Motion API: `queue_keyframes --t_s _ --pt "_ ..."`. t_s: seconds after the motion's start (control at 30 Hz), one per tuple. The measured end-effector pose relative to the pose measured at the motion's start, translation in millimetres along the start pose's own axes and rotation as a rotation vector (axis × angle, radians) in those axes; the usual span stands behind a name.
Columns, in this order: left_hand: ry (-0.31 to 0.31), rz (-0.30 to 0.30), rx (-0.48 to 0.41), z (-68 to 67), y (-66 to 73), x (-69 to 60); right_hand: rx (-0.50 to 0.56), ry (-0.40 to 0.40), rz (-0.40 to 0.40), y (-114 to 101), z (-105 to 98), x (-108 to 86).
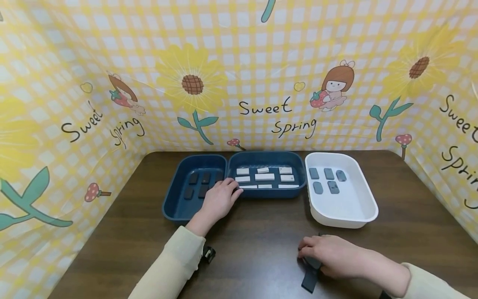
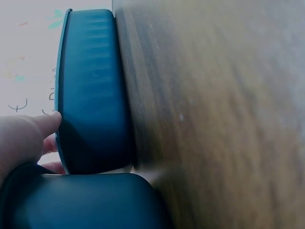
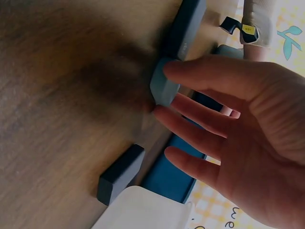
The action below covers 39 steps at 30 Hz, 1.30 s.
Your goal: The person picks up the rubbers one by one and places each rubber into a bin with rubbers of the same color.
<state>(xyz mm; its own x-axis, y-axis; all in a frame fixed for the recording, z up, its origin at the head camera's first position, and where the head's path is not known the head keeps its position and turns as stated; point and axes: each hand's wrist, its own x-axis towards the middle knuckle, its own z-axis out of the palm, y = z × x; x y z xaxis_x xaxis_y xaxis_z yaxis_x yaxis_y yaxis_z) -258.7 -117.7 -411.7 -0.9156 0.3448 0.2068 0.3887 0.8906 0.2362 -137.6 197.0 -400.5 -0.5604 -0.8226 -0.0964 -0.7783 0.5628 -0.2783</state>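
My left hand [image 1: 218,199] reaches over the corner where the left blue tray [image 1: 169,203] meets the middle blue tray [image 1: 267,193]. In the left wrist view, its thumb lies against a blue rim and the other fingertips are hidden behind that rim, so I cannot tell what they hold. My right hand [image 1: 332,254] is low over the table, pinching a grey-blue block [image 3: 163,87] between thumb and finger. Close against that block lies a black block [image 1: 309,281]. Another black block [image 3: 120,175] lies on the table beyond the fingers in the right wrist view.
Black blocks [image 1: 189,192] lie in the left tray, and rows of white blocks [image 1: 264,177] in the middle one. At the right stands a white tray [image 1: 349,222] with several grey-blue blocks [image 1: 318,187]. Patterned cloth [image 1: 239,62] hangs behind the table [image 1: 257,236].
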Motion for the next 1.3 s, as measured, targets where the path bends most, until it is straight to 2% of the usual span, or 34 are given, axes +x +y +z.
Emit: queue_keyframes --t_s 0.33,0.7,0.87,1.1,1.3 --pt "0.003 0.005 -0.006 0.2 -0.8 -0.6 -0.019 0.057 -0.045 3 5 2.5" --pt "0.009 0.017 -0.007 0.8 -1.0 -0.8 0.029 0.037 -0.002 3 1 1.5" --pt "0.000 0.010 -0.011 1.1 -1.7 0.4 0.029 0.085 0.021 4 -7 -2.2" --pt "-0.026 0.009 -0.011 -2.0 -0.2 2.5 -0.042 0.215 0.027 7 -24 -11.6" --pt "-0.050 0.003 0.084 -4.4 3.2 4.9 -0.058 0.244 0.104 12 -40 -19.4"
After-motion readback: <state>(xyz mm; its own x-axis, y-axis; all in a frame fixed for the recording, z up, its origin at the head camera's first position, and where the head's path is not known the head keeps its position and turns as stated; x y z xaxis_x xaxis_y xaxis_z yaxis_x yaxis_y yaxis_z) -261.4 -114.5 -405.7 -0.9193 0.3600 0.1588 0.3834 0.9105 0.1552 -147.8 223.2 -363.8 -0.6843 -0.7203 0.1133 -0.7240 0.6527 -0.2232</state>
